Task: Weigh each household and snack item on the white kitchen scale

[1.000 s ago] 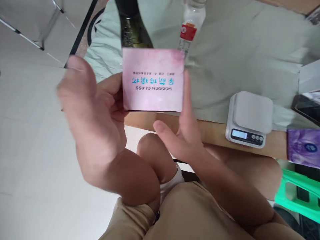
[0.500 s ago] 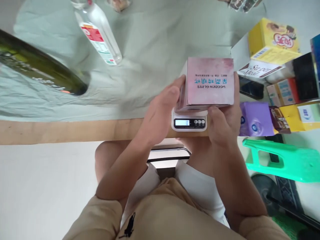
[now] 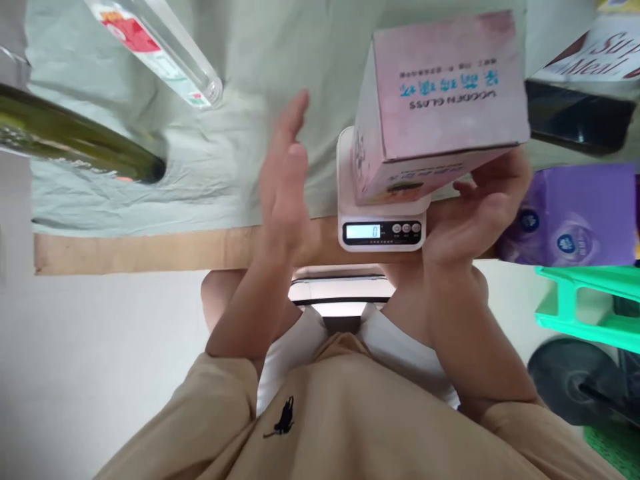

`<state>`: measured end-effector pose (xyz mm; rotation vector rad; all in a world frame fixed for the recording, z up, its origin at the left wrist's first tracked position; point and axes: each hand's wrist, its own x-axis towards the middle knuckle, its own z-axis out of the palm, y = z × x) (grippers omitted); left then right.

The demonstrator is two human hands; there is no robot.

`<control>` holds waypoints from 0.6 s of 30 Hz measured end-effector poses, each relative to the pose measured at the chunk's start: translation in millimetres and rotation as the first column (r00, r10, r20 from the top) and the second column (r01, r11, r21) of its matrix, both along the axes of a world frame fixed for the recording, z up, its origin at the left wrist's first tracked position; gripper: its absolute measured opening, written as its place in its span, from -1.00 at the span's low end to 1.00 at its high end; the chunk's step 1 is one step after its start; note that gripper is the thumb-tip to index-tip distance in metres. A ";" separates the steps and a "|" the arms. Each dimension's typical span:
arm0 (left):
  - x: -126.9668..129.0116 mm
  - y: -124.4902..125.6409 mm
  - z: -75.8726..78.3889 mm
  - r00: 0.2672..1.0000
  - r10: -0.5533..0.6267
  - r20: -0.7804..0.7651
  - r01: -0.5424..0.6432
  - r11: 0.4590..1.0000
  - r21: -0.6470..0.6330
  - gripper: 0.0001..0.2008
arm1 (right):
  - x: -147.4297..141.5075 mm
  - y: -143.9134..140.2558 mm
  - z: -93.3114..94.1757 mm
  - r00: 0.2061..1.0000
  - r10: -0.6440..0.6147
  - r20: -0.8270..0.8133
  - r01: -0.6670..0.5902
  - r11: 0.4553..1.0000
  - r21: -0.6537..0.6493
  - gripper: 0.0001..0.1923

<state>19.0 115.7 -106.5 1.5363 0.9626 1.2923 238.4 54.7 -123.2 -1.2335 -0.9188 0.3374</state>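
A pink cardboard box (image 3: 450, 93) marked "WOODEN GLASS" stands over the plate of a small white kitchen scale (image 3: 383, 240). The scale's display reads 0. To the left of the box, my left hand (image 3: 285, 180) is in the air, apart from it, with fingers stretched and nothing held. At the box's lower right corner is my right hand (image 3: 475, 207). Its fingers are loosely bent and spread, partly hidden by the box. Whether they still touch the box I cannot tell.
A clear bottle (image 3: 165, 57) and a dark green bottle (image 3: 75, 140) lie on the left of the green cloth. Right of the box are a black phone (image 3: 580, 117), a purple tissue pack (image 3: 585, 213) and a white carton (image 3: 607, 47). A green stool (image 3: 590, 300) stands below.
My left hand has let go of the box and moved left. The right hand has slid to the box's lower right corner. The view has shifted closer.
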 end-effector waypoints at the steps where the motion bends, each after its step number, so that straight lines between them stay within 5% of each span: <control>1: -7.7 6.6 -11.9 0.999 0.046 -0.020 -0.045 0.999 0.019 -0.52 | 0.5 -0.5 -4.2 0.998 -0.067 -0.016 0.067 0.996 0.055 -0.48; 5: -34.1 27.4 -44.2 0.998 0.054 -0.015 -0.051 0.990 0.134 -0.55 | 7.5 6.0 -7.3 0.993 -0.071 -0.092 0.079 0.993 0.088 -0.64; 10: -44.0 43.8 -57.0 0.999 0.004 0.038 -0.013 0.969 0.246 -0.70 | 18.2 17.4 1.2 0.972 -0.015 -0.235 0.009 1.000 -0.024 -0.75; 14: -38.6 50.5 -60.0 0.994 0.066 0.089 -0.090 0.946 0.312 -0.79 | 20.2 19.3 2.9 0.960 -0.014 -0.281 -0.011 0.996 -0.088 -0.82; 18: -26.4 45.3 -42.4 0.963 0.196 0.183 -0.251 0.897 0.365 -0.75 | 19.7 20.4 1.1 0.945 -0.030 -0.327 -0.009 0.993 -0.117 -0.82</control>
